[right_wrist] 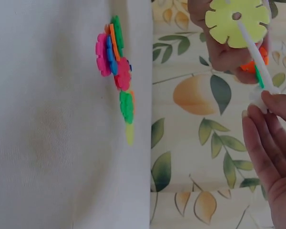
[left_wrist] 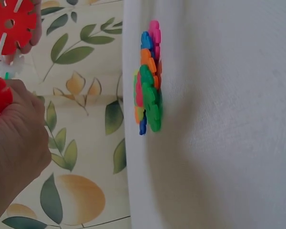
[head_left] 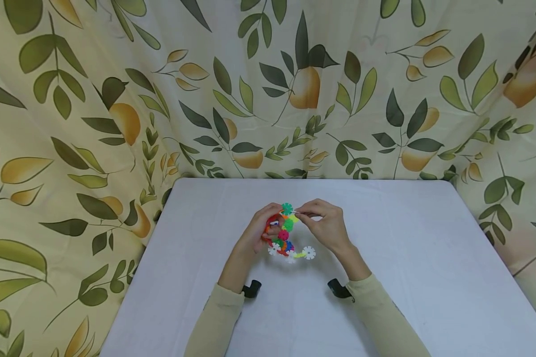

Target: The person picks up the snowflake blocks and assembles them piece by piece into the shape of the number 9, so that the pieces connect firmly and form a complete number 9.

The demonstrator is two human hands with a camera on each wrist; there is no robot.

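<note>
In the head view both hands hold an assembly of joined, notched plastic discs above the table. My left hand (head_left: 255, 229) grips its left side; the left wrist view shows a red disc (left_wrist: 0, 98) in that grip and another red disc (left_wrist: 12, 26) farther up. My right hand (head_left: 328, 225) pinches a small white disc (right_wrist: 260, 99) between thumb and fingertips, beside a green disc (head_left: 287, 208). A pale yellow disc (right_wrist: 237, 21) shows close up in the right wrist view. White discs (head_left: 309, 253) stick out at the lower end. Hands and overlapping discs hide some joints.
A cluster of loose-looking coloured discs (left_wrist: 150, 90), pink, blue, orange and green, lies on the white-covered table (head_left: 406, 238). Black wrist mounts (head_left: 339, 288) sit beside both sleeves. A leaf-and-fruit patterned curtain (head_left: 268, 99) hangs behind the table's far edge.
</note>
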